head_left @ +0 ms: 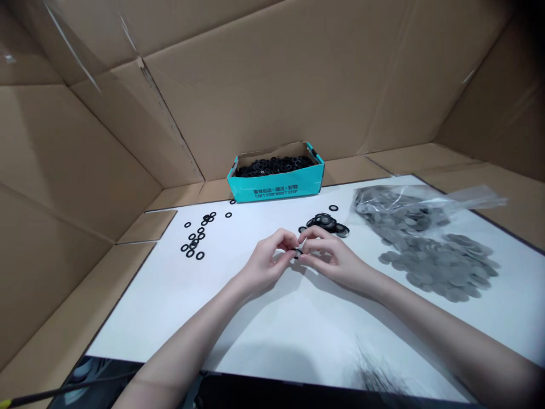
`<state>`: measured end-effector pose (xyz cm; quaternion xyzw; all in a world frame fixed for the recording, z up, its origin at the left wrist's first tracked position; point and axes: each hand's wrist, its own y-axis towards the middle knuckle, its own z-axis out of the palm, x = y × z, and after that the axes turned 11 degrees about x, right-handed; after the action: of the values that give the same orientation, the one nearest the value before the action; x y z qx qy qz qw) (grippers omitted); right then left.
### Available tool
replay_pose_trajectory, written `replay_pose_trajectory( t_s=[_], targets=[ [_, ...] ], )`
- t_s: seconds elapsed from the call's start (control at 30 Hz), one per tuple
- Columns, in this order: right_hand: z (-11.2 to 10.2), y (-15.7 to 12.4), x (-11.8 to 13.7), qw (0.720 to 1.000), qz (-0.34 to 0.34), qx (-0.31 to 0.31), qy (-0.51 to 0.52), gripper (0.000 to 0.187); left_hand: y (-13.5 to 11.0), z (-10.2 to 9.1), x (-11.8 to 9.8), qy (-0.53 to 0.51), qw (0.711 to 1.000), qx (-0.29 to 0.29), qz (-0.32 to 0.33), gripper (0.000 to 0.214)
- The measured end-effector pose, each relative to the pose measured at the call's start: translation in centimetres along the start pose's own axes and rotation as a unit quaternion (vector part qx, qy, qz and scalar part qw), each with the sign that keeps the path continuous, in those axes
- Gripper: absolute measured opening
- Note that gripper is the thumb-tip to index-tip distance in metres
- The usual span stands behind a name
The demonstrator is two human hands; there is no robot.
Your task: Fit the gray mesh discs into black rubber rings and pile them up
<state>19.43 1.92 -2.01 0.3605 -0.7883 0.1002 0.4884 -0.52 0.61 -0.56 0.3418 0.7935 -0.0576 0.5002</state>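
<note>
Between my two hands, just above the white tabletop, is a small black ring [297, 251] with a greyish centre. My left hand [275, 253] pinches its left side with thumb and fingers. On the opposite side, my right hand [324, 253] grips it with curled fingers; the fingertips partly cover it. Right behind my right hand lies a pile of black rings with grey centres [324, 222]. Loose black rings [200, 236] are scattered to the left. At the right spreads a heap of thin grey discs [447, 267].
A turquoise box [276, 186] full of black rings stands at the back. A clear plastic bag [400, 207] with more grey discs lies at the back right. Cardboard walls [272, 85] enclose the white tabletop [170, 307]. One ring [333, 208] lies apart behind the pile.
</note>
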Motion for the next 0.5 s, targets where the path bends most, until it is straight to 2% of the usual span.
replay_pose_trajectory(
  t_s=[0.37, 0.5],
  targets=[
    [-0.10, 0.16, 0.33, 1.000, 0.000, 0.014, 0.006, 0.029, 0.08, -0.31, 0.15, 0.022, 1.000, 0.006, 0.011, 0.007],
    [-0.16, 0.08, 0.56, 1.000, -0.006, 0.012, 0.013, 0.028, 0.00, -0.76, -0.17, 0.024, 0.999, 0.030, -0.005, 0.004]
  ],
)
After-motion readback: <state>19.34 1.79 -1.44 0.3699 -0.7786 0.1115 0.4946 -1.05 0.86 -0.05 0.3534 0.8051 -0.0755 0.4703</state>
